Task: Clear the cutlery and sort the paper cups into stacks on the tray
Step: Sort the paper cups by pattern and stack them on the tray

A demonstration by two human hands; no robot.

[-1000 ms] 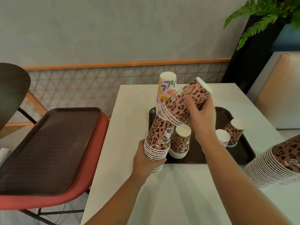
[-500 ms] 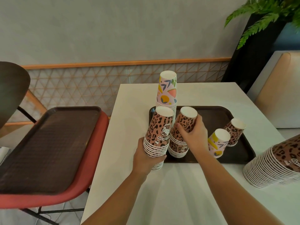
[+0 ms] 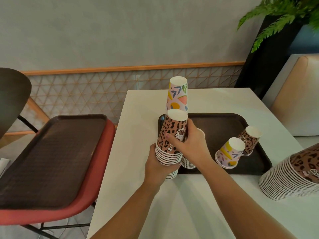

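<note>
So I've got my left hand (image 3: 158, 163) wrapped around the bottom of the leopard stack (image 3: 171, 141), fingers curled round the lower rims, holding it just at the near-left corner of the tray (image 3: 215, 121). That's mostly to keep the whole column steady and upright while I work on it. My right hand (image 3: 189, 143) grips the stack's upper part, fingers curled across the front of the top cup, probably to seat it down and square things up.

Behind it the floral stack (image 3: 177, 94) stands on the tray's far-left corner, so the two patterns stay apart. A short leopard pile (image 3: 187, 163) sits on the tray under my right wrist, mostly hidden. Still loose on the tray: one floral cup (image 3: 230, 153) and one leopard cup (image 3: 250, 140), both upside down, nearly touching. No cutlery anywhere I can see.

Compared with half a second back: my right hand was on that short pile beside the stack, and now it's come over onto the tall stack itself. Left hand hasn't budged.
</note>
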